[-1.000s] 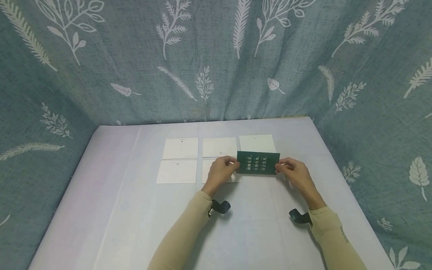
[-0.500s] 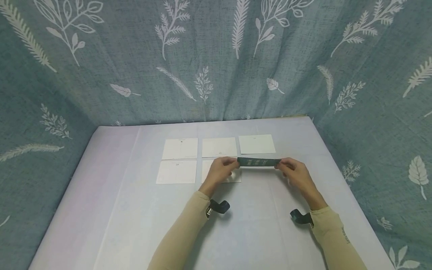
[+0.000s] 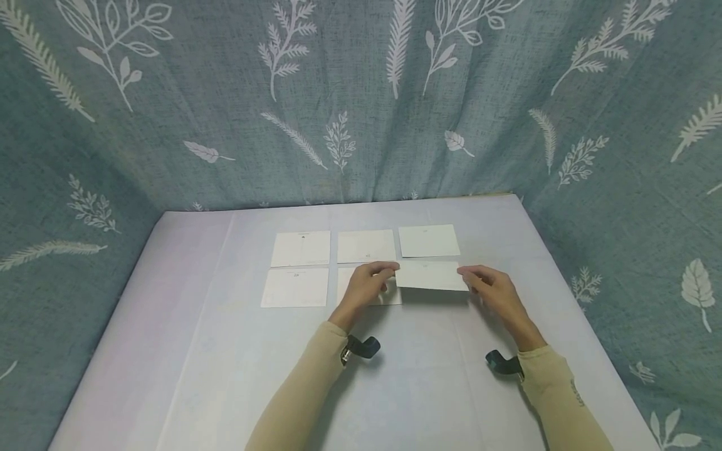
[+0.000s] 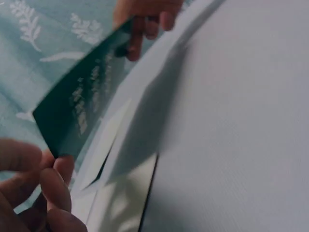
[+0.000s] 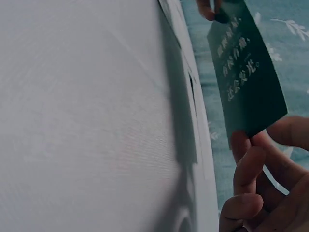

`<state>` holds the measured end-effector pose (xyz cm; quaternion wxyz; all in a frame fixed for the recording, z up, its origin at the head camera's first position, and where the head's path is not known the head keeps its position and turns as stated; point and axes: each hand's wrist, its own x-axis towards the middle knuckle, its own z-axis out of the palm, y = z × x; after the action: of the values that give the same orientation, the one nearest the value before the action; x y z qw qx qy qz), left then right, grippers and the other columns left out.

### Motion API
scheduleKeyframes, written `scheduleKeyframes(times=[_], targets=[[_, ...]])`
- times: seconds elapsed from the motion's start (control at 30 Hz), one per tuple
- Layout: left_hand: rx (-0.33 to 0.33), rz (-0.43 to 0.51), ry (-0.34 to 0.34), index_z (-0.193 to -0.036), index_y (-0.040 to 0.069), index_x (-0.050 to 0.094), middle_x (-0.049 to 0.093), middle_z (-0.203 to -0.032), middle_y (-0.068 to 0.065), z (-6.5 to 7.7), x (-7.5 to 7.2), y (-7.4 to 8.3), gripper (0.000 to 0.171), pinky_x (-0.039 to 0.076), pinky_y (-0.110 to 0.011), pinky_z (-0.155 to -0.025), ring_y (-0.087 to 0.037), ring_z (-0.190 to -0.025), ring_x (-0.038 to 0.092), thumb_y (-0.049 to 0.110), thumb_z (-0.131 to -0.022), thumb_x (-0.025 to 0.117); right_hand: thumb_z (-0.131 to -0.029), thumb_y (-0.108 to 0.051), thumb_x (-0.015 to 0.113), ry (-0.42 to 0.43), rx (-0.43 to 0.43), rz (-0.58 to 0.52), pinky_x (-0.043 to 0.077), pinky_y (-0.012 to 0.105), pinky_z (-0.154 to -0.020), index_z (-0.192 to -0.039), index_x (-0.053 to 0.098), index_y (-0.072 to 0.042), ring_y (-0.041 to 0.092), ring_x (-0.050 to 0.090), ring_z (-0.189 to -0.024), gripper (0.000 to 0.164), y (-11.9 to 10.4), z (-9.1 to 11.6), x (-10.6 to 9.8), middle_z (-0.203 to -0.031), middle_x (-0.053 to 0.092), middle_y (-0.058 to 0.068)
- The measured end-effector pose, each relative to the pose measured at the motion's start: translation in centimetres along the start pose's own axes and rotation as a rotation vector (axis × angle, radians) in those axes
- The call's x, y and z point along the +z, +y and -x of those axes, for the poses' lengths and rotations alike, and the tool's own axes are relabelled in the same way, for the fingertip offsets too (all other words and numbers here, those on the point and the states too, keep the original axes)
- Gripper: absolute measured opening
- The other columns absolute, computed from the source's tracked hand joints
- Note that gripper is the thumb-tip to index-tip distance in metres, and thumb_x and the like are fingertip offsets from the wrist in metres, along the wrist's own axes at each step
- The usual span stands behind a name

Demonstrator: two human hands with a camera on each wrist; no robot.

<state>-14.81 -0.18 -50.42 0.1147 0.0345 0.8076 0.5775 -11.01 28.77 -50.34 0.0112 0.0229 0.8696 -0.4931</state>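
Observation:
Between both hands, a card (image 3: 432, 276) is held above the table, its pale side facing up in the head view. Both wrist views show the card's dark green underside (image 4: 82, 99) with lines of white characters. My left hand (image 3: 363, 289) pinches the card's left end, while my right hand (image 3: 493, 294) pinches its right end. Under the left hand lies a white card (image 3: 389, 297), partly hidden by the fingers. Just beyond the held card rests another white card (image 3: 430, 240), flat on the table.
More white cards lie flat to the left: one at the back left (image 3: 301, 248), one in front of it (image 3: 296, 287), and one at the back middle (image 3: 366, 245). The pale tabletop (image 3: 225, 363) meets a leaf-patterned curtain (image 3: 361, 181) behind.
The held card has turned over between my hands: its green printed side faced up earlier, then appeared edge-on as a narrow strip, and now its pale side shows. Both hands stay nearly in place.

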Motion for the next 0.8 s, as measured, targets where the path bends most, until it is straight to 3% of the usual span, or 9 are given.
scheduleKeyframes(times=[0.17, 0.37, 0.57, 0.8], targets=[[0.105, -0.090, 0.049, -0.119, 0.022, 0.074, 0.070, -0.113, 0.003, 0.1, 0.4, -0.6, 0.027, 0.050, -0.037, -0.083, -0.016, -0.090, 0.063, 0.032, -0.095, 0.067, -0.099, -0.034, 0.066, 0.047, -0.087, 0.031, 0.048, 0.027, -0.068, -0.128, 0.067, -0.007, 0.020, 0.059, -0.085, 0.039, 0.1, 0.2, 0.7, -0.122, 0.066, 0.015], [0.183, -0.150, 0.134, -0.115, 0.022, 0.074, 0.071, -0.104, 0.004, 0.3, 1.0, -0.4, 0.022, 0.051, -0.035, -0.079, -0.014, -0.084, 0.064, 0.024, -0.093, 0.071, -0.097, -0.025, 0.071, 0.140, -0.154, -0.014, 0.049, 0.024, -0.062, -0.125, 0.066, -0.009, 0.019, 0.059, -0.082, 0.033, -0.3, 0.5, 1.5, -0.119, 0.067, 0.011], [0.183, -0.166, 0.215, -0.104, 0.018, 0.072, 0.072, -0.096, 0.004, 0.4, 1.3, -0.3, 0.014, 0.050, -0.031, -0.075, -0.012, -0.080, 0.062, 0.021, -0.091, 0.075, -0.096, -0.022, 0.072, 0.201, -0.181, 0.002, 0.049, 0.022, -0.061, -0.122, 0.067, -0.007, 0.017, 0.060, -0.082, 0.030, -0.5, 0.6, 1.9, -0.114, 0.069, 0.012], [0.127, -0.144, 0.261, -0.104, 0.015, 0.068, 0.073, -0.090, 0.002, 0.5, 1.6, -0.1, 0.020, 0.046, -0.029, -0.068, -0.012, -0.071, 0.060, 0.024, -0.090, 0.078, -0.094, -0.018, 0.075, 0.285, -0.165, -0.010, 0.045, 0.018, -0.059, -0.122, 0.065, -0.005, 0.014, 0.061, -0.078, 0.033, -0.4, 0.4, 2.2, -0.108, 0.073, 0.014]])
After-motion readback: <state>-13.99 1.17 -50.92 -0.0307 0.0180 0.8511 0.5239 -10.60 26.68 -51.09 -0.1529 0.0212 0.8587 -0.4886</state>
